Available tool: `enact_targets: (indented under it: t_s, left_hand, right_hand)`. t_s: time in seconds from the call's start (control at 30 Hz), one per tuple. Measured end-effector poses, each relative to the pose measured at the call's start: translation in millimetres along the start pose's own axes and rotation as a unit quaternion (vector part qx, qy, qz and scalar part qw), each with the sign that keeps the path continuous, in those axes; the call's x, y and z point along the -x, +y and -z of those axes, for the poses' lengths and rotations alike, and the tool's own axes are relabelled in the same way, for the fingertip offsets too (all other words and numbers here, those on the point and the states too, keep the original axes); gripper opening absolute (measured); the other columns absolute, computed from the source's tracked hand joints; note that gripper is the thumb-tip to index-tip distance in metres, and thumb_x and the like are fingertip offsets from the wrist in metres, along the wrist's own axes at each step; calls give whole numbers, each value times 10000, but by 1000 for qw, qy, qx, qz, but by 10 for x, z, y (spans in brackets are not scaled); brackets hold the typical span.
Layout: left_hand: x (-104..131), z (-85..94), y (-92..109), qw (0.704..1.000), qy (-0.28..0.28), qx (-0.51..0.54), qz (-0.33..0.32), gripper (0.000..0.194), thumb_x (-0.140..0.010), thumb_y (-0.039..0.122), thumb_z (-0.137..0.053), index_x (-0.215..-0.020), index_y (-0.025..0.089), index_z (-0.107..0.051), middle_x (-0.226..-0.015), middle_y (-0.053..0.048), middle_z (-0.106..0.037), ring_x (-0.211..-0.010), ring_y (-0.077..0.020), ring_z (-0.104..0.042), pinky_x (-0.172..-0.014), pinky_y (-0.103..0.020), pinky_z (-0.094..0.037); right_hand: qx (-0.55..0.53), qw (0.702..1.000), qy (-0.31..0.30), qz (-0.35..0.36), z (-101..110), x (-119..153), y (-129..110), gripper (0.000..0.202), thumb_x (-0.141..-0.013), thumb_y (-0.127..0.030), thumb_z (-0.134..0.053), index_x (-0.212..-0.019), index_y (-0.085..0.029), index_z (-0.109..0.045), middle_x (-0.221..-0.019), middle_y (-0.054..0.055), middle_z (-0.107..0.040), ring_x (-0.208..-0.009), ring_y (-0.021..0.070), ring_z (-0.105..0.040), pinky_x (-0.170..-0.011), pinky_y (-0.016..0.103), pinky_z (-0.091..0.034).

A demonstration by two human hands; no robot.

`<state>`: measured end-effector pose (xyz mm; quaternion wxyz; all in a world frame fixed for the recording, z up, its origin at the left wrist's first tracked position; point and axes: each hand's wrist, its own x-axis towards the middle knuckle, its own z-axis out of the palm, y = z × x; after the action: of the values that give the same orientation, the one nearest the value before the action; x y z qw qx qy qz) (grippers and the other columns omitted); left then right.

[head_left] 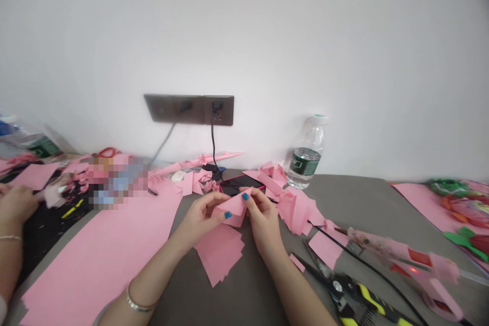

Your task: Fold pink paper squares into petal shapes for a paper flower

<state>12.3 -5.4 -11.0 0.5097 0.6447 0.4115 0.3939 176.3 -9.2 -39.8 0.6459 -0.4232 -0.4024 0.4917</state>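
Between my two hands is a small folded piece of pink paper (235, 207), held up over the table. My left hand (206, 214) pinches its left side, thumb on top. On its upper right corner, the thumb and fingers of my right hand (263, 214) are closed. Just below lies a fanned stack of pink paper squares (220, 253) on the grey table (214, 305). A phone (242, 181) with a red edge lies behind the paper, partly covered by my hands.
Folded pink pieces (296, 209), black-and-yellow shears (340, 288) and a pink glue gun (412, 262) lie right. A water bottle (305, 155) stands behind. Large pink sheets (110, 244) cover the left. Another person's hand (17, 206) is at far left. A black cable (214, 142) hangs from the wall socket.
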Motion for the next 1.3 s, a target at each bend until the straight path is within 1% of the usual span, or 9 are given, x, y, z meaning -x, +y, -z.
enact_targets:
  t_s: [0.13,0.23,0.43,0.53,0.67,0.8,0.87,0.97,1.3]
  left_hand:
    - [13,-7,17,1000,1,-23,-1,245,-887,368,-569,-992,180,-686,-1023,-77,-723,-987,-231,-651,-845,-294,-494]
    - [14,-5,-5,999,-25,-23,12,210,-872,343,-602,-971,171,-670,-944,-62,-725,-906,-212,-660,-763,-263,-496]
    - [-3,3,-80,1000,7,-4,24,177,-804,310,-674,-872,147,-659,-839,-43,-687,-783,-173,-637,-702,-243,-480]
    - [-8,14,-114,998,56,18,11,188,-795,323,-691,-863,151,-658,-819,-25,-662,-749,-153,-608,-667,-225,-461]
    - [-4,19,-117,992,122,44,-1,207,-801,356,-702,-849,163,-646,-752,13,-601,-667,-114,-537,-583,-188,-407]
    - [3,-9,-52,993,94,72,-6,198,-811,343,-698,-860,159,-648,-807,-9,-625,-747,-132,-570,-661,-203,-454]
    - [6,-33,-19,993,67,95,4,227,-804,331,-704,-943,160,-651,-899,-41,-664,-837,-164,-608,-736,-238,-491]
    - [13,-55,-1,993,47,108,28,294,-793,321,-711,-1031,162,-645,-953,-66,-690,-889,-196,-635,-741,-266,-522]
    - [13,-34,-42,996,82,42,21,240,-777,354,-702,-858,131,-674,-806,-41,-682,-743,-165,-613,-655,-234,-502]
  right_hand:
    - [34,998,-42,18,-19,29,-28,256,-791,-430,-693,-900,-200,-726,-952,67,-737,-871,236,-643,-775,343,-499]
    - [52,994,-88,44,-35,49,-27,244,-820,-401,-673,-951,-203,-731,-980,74,-736,-902,238,-651,-812,352,-497]
    - [29,994,-71,71,-20,28,26,385,-853,-382,-635,-1190,-204,-578,-837,35,-671,-756,177,-617,-687,286,-488]
    - [30,994,-69,82,-26,29,16,346,-859,-380,-611,-1151,-205,-550,-908,49,-646,-789,177,-600,-692,283,-483]
    - [93,984,-132,76,-58,62,-34,192,-802,-323,-661,-928,-193,-596,-850,29,-611,-768,180,-566,-693,284,-458]
    - [111,983,-132,64,-62,61,-41,166,-798,-317,-653,-735,-181,-584,-689,-10,-549,-654,150,-498,-609,256,-404]
    - [85,990,-104,49,-47,44,-20,190,-795,-346,-658,-739,-173,-603,-699,0,-579,-664,157,-516,-620,261,-415]
    - [47,995,-85,25,-24,24,14,227,-778,-388,-682,-803,-165,-647,-777,33,-653,-713,185,-562,-660,288,-450]
    - [37,994,-91,40,-32,20,-2,227,-788,-383,-685,-732,-170,-633,-705,8,-584,-666,155,-521,-608,255,-419]
